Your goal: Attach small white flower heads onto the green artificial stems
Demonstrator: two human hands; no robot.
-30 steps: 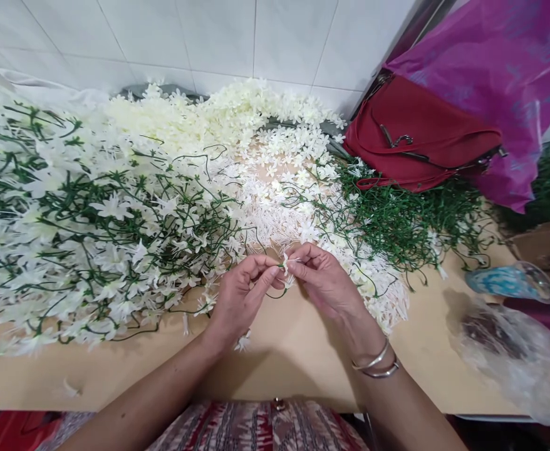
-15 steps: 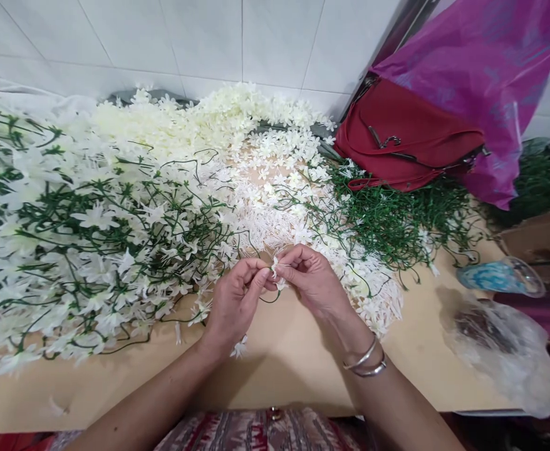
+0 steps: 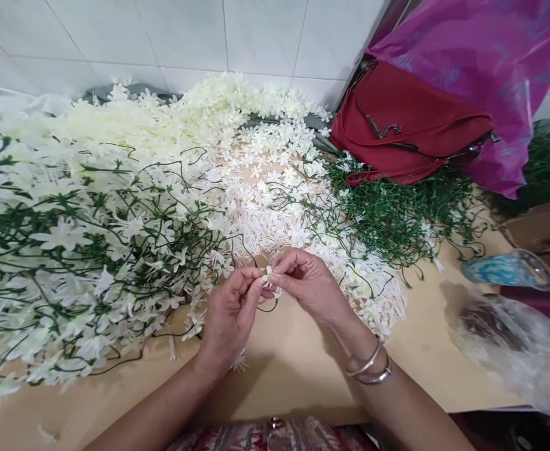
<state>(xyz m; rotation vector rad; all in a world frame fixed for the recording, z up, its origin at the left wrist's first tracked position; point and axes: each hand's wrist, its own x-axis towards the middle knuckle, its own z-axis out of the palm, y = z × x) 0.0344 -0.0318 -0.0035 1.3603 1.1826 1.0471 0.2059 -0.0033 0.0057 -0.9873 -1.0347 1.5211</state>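
Note:
My left hand [image 3: 230, 310] and my right hand [image 3: 311, 282] meet at the middle of the table, both with thumb and forefinger pinched. Between the fingertips is a small white artificial flower [image 3: 267, 274], which both hands grip. A thin green plastic stem [image 3: 269, 308] curves below the fingers, with another white bloom [image 3: 277, 292] partly hidden by my right fingers. Just beyond the hands lies a spread of thin white stamen pieces [image 3: 251, 222]. To the left is a large heap of white flowers on green stems [image 3: 115, 250].
Loose cream blossoms [image 3: 237, 100] are piled along the tiled wall [image 3: 265, 37]. At the right are bare green stems [image 3: 388, 219], a red handbag [image 3: 411, 125], a purple plastic bag [image 3: 482, 62], a clear cup with blue markings [image 3: 500, 269] and a clear plastic bag [image 3: 524, 344].
The camera view has shifted slightly. Both hands stay together, still pinching; the small white flower is turned so that its petals show more openly between the fingertips.

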